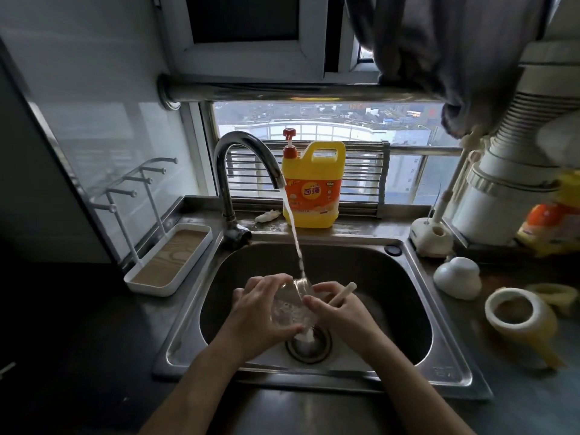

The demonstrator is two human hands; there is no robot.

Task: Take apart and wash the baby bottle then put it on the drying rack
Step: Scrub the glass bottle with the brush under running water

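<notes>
The left hand (263, 312) curls round the clear plastic baby bottle body (290, 306), held between both hands under the running water (296, 243); the right hand (337, 312) grips a cream-handled bottle brush (343, 295). Best to angle its mouth into the stream and scrub to the base.

Rectangular stainless-steel sink (439, 365): dull brushed metal. Curved chrome tap (238, 142): glossy. Clear baby bottle (290, 306): smooth, transparent, wet. Yellow detergent jug (314, 183): glossy plastic. White drying rack (150, 289): matt plastic, wood-grain insert.

Left grip (260, 312) and right grip (340, 312) curled, holding
</notes>
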